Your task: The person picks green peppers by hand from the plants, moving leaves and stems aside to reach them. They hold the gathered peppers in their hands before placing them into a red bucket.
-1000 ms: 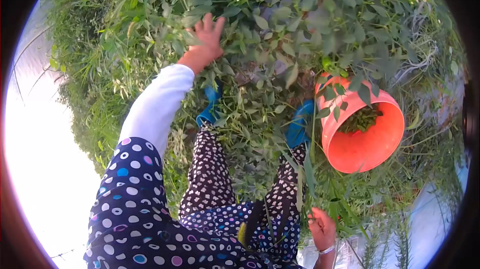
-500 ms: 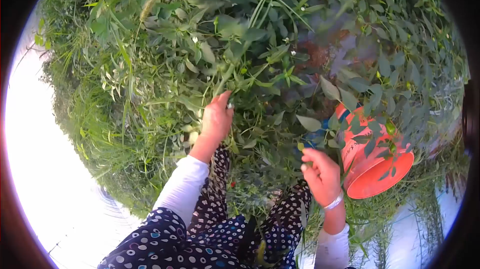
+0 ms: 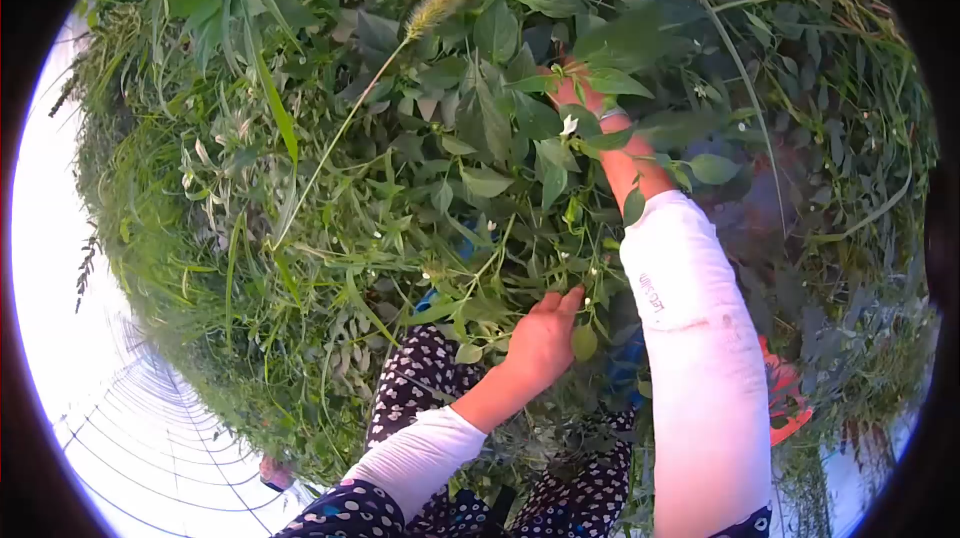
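Observation:
My left hand (image 3: pixel 545 338) is low in the middle, among the stems of a leafy green plant (image 3: pixel 485 183) with small white flowers. Its fingers are bent and pressed together at the foliage; whatever they pinch is hidden. My right hand (image 3: pixel 578 93) reaches far up into the same plant, with leaves covering its fingertips, so its grip does not show. A white flower (image 3: pixel 569 126) hangs just below the right wrist. White sleeves cover both forearms.
An orange bucket (image 3: pixel 790 408) stands at the right, mostly behind my right sleeve. A seeding grass head (image 3: pixel 440 8) leans across the upper middle. Tall grass (image 3: pixel 160 208) fills the left side. Blue patches (image 3: pixel 625 363) show low by my dotted trousers (image 3: pixel 415 373).
My right hand has moved from beside the bucket up and forward into the leaves. The left hand is now lower and further right in view. The view has shifted, and my right sleeve hides most of the bucket.

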Demonstrator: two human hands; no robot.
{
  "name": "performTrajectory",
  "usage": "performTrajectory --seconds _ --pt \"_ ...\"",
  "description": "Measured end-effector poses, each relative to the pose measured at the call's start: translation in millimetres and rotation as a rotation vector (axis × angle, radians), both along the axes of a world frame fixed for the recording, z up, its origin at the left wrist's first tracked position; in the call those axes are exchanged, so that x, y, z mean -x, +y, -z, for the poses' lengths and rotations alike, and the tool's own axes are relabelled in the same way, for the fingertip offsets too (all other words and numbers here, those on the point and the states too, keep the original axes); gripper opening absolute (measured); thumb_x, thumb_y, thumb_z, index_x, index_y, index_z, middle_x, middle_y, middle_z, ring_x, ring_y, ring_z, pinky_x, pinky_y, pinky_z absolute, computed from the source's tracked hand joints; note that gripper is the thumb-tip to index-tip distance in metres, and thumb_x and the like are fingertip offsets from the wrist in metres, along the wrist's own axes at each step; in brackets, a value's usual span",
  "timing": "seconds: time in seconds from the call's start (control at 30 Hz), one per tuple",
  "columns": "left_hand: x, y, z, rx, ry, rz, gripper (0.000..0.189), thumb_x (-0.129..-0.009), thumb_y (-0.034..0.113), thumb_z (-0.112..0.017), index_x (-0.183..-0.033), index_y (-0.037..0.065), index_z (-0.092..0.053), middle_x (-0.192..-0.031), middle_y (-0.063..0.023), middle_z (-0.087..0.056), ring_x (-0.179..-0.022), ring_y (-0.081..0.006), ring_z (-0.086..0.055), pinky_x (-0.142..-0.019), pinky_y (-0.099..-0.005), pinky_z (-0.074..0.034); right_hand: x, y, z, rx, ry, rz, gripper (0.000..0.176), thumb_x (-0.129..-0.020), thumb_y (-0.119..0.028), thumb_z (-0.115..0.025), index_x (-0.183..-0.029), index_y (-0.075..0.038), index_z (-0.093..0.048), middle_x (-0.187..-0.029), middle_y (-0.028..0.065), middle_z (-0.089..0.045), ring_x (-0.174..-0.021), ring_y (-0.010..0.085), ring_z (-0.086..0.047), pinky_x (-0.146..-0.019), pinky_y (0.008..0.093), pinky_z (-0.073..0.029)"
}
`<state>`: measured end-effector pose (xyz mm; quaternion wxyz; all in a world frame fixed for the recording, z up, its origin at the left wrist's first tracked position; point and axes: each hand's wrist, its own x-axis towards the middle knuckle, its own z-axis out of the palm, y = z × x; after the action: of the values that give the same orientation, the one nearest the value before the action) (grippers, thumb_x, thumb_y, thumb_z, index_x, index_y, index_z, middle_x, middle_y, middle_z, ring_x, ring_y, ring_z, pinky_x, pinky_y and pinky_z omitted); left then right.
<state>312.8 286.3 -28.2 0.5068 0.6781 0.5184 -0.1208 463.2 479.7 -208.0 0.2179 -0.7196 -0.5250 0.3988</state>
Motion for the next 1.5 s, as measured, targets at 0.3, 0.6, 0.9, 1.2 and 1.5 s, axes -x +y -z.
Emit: performTrajectory --seconds 0.3,0.6,0.9,1.2,1.5 --pt "19 9 19 0.092 0.056 -0.08 0.037 -0.074 0.011 -0.06 -0.11 0.004 -0.053 -0.09 -0.0203 -0.06 -0.085 -0.034 -0.059 -0.068 -0.04 -0.05 -22 -82 -73 0.206 0.624 -0.105 0.035 -0.073 -0.014 -0.07 -0.107 -0.012 -0.062 -0.101 0.0107 -0.063 -0.095 0.0216 -0.06 -0.08 0.0342 -0.049" --pt "47 44 -20 0.773 -0.941 -1.283 0.033 -0.092 0.012 -0.05 -0.123 0.001 -0.046 -0.12 -0.0098 -0.051 -0.112 -0.0197 -0.048 -0.096 -0.0351 -0.04 -28 -137 -73 -0.032 0.954 0.011 0.041 -0.075 -0.008 -0.059 -0.115 -0.011 -0.054 -0.113 0.008 -0.054 -0.111 0.0266 -0.048 -0.098 0.0367 -0.037" --pt "56 21 -6 0.903 -0.765 -1.049 0.043 -0.087 0.016 -0.057 -0.125 0.001 -0.044 -0.119 -0.0094 -0.052 -0.11 -0.019 -0.049 -0.094 -0.035 -0.042 -33 -155 -84 -0.168 0.366 -0.314 0.049 -0.069 -0.026 -0.067 -0.115 -0.014 -0.057 -0.122 0.0117 -0.048 -0.12 0.0328 -0.04 -0.097 0.042 -0.037" --pt "35 -4 42 1.034 -0.941 -0.908 0.052 -0.083 0.021 -0.063 -0.127 0.0 -0.042 -0.117 -0.0082 -0.053 -0.105 -0.0175 -0.052 -0.091 -0.0328 -0.044 -30 -168 -103 -0.288 0.079 -0.064 0.06 -0.075 -0.031 -0.065 -0.128 -0.009 -0.047 -0.13 0.0205 -0.041 -0.119 0.0415 -0.04 -0.096 0.045 -0.038" --pt "28 -15 46 1.037 -1.007 -0.9 0.063 -0.079 0.027 -0.068 -0.128 0.0 -0.04 -0.115 -0.0071 -0.054 -0.1 -0.016 -0.055 -0.088 -0.0306 -0.047 -92 -240 -167 -0.031 -0.004 0.374 0.029 -0.082 -0.005 -0.059 -0.11 -0.002 -0.06 -0.121 0.011 -0.05 -0.09 0.0149 -0.057 -0.077 0.0258 -0.046"
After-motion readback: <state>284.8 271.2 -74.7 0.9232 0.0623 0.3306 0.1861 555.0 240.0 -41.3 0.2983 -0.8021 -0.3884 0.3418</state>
